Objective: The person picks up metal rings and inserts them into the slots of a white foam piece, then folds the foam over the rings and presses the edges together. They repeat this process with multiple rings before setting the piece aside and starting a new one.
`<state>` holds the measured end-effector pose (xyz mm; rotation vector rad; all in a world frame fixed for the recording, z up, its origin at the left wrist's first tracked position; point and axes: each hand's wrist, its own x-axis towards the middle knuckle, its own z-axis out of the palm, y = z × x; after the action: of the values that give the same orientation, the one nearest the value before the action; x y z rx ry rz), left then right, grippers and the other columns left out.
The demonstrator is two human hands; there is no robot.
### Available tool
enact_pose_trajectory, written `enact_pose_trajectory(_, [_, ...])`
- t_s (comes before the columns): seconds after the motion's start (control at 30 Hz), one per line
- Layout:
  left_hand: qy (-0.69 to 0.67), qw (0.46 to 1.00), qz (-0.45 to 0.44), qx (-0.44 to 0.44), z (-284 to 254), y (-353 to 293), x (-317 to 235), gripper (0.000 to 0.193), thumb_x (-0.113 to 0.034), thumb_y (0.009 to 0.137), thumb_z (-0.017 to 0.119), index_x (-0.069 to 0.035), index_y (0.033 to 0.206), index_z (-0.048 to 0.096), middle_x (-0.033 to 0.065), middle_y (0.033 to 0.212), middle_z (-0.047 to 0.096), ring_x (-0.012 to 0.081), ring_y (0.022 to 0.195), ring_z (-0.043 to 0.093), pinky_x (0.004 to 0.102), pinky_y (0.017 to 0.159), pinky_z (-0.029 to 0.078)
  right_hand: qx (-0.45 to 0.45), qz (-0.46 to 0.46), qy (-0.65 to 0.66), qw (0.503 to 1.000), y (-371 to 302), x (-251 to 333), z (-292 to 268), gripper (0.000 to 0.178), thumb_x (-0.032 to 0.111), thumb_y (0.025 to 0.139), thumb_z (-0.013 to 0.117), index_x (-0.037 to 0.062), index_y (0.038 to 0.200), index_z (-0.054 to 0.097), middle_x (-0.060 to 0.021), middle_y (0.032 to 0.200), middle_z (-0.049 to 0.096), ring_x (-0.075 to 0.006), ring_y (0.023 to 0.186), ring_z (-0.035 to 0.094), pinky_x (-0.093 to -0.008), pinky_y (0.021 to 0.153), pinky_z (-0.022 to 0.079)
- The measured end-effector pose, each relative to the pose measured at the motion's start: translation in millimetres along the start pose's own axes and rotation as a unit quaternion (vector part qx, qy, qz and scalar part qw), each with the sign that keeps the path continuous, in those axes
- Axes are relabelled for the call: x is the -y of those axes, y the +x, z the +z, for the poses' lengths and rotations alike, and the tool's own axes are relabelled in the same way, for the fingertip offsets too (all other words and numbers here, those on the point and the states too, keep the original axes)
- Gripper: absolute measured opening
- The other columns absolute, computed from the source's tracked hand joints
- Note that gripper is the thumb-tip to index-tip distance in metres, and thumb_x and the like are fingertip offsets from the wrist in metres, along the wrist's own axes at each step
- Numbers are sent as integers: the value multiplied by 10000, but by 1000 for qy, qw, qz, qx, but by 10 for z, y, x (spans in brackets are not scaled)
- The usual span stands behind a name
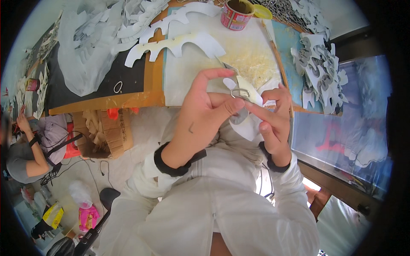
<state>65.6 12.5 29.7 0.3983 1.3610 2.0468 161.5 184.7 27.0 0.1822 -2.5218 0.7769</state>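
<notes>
A small white piece of leather-like material (248, 129) with a metal ring (240, 92) at its upper part is held between my hands over the table's front edge. My left hand (198, 117) is closed on the piece, thumb pressing just below the ring, index finger curved above it. My right hand (277, 121) pinches the piece's right side; its fingertips meet the left thumb. A grey pointed strip (229, 67) shows beside my left index fingertip; its kind is unclear. Beyond the hands lies a white work sheet (192, 81) with yellowish dried smears.
A red tin (236, 16) stands at the back beside a yellow lid (262, 12). Scalloped white strips (183, 46) and a plastic bag of cut pieces (87, 59) lie left. A wooden stick (276, 55) and stacked pieces (320, 70) lie right. Another person's arm (37, 155) is far left.
</notes>
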Motion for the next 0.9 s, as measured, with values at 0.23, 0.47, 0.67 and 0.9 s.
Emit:
enact_pose_trajectory(0.23, [69,994,61,-60,15,13,85,370,-126,941,640,-21,1223,425,85,840,701,80,773,598,205,733,452,-149,95,87,981,-19,106,41,246,186,789,736,84,1012,731,-28,855,598,-230,890,501,-391,920,384])
enact_pose_trajectory(0.47, [56,997,32,-33,37,7,150,203,-121,970,590,-28,1083,449,59,791,672,32,696,507,183,636,395,-147,50,-58,986,129,245,120,306,159,629,866,139,861,669,21,851,615,-223,876,530,-431,919,390])
enact_pose_trajectory(0.67, [56,998,19,-21,8,-12,134,136,-99,979,550,-33,1036,446,62,806,646,55,737,546,216,687,432,-169,85,-86,978,110,251,196,275,148,643,847,157,867,688,55,827,623,-197,853,520,-433,916,383])
enact_pose_trajectory(0.9, [7,998,1,-63,139,-19,157,153,-106,950,581,-29,975,451,61,711,645,53,631,552,216,589,418,-194,9,-290,937,30,242,233,189,182,662,756,235,836,708,60,770,589,-172,843,484,-403,954,325])
